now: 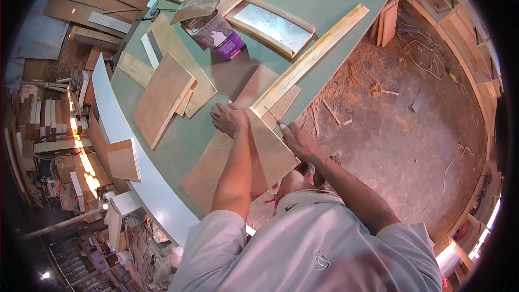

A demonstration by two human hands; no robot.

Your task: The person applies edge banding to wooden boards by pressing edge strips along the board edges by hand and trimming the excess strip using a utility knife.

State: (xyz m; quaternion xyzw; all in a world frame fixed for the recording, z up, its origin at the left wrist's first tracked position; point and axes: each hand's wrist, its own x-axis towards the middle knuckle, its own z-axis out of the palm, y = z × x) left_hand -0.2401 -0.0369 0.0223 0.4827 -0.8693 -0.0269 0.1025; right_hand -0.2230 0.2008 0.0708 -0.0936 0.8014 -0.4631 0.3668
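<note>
My left hand [230, 118] presses flat on a brown plywood panel [270, 154] lying at the near edge of the green workbench [324, 0]. My right hand [296, 139] grips a thin pencil [272, 115] with a red end, its tip close to the panel's edge. A long pale wooden strip [311, 59] lies diagonally across the panel, just beyond both hands. A second brown panel [208, 167] lies under the first.
A brown board [162, 97] and other offcuts lie left of my hands. A purple and white glue container [219, 35] and a curved framed piece [273, 24] stand farther back. Sawdust [373, 84] covers the floor at right. Stacked wood fills the left side.
</note>
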